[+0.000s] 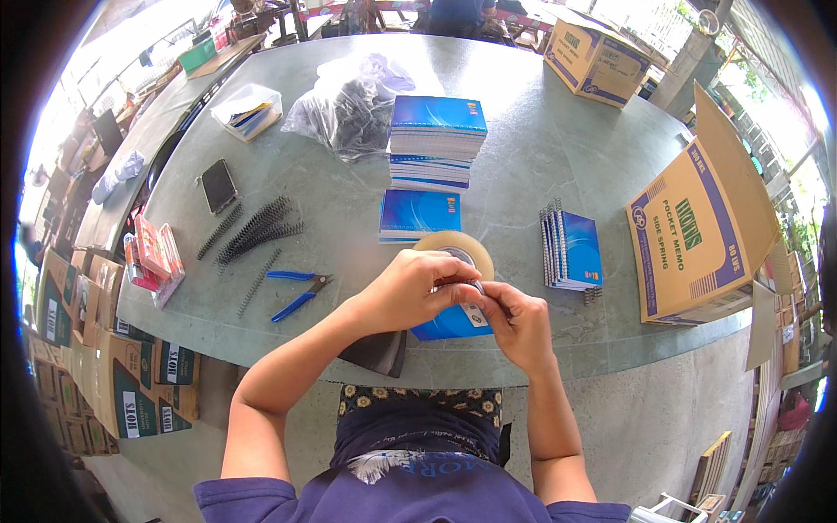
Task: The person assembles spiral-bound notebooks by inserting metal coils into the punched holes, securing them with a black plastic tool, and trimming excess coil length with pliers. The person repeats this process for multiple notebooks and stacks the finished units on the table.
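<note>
My left hand and my right hand meet above the table's near edge, both closed in a pinch. Between their fingertips is a thin dark piece that looks like a spiral binding coil, mostly covered by fingers. Just beneath them a blue pocket notebook shows in part. A roll of clear tape lies right behind my hands. Blue-handled cutting pliers rest open to the left, beside several loose black spiral coils.
Blue notebooks form a tall stack and a low pile. Bound ones lie right, near an open carton. Another carton, a plastic bag, a clear tub, a phone and a dark pouch are also there.
</note>
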A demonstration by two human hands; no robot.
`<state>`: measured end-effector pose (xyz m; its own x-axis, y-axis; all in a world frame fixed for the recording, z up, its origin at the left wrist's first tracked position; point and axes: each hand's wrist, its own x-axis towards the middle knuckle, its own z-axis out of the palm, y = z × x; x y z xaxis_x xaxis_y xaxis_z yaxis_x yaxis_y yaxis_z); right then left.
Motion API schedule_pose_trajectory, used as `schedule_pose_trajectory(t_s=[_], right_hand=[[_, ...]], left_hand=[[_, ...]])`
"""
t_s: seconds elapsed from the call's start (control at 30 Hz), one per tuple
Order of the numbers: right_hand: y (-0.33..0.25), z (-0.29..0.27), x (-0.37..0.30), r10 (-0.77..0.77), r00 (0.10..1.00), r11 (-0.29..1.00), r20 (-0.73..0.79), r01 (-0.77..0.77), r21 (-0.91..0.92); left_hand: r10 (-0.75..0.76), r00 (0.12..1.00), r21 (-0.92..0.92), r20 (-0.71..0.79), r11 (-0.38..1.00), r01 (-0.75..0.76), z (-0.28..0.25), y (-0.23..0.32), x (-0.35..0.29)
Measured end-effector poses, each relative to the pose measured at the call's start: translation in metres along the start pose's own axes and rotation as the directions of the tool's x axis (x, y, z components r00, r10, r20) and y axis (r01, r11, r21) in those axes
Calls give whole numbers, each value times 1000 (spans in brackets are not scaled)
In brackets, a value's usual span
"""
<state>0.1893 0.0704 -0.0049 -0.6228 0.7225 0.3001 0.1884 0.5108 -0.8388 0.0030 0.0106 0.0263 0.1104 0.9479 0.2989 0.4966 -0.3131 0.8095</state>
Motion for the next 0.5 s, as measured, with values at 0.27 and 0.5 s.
schedule_pose_trajectory(t_s=[0.27, 0.5], right_hand=[[-5, 5, -3, 12, 1000, 1000, -6, -12, -27], [3, 9, -5, 55, 998, 992, -11, -53, 115]], left_hand=[[131, 963, 204, -235, 975, -83, 29, -11, -7], [112, 975, 119, -191, 989, -90, 21, -17, -3]])
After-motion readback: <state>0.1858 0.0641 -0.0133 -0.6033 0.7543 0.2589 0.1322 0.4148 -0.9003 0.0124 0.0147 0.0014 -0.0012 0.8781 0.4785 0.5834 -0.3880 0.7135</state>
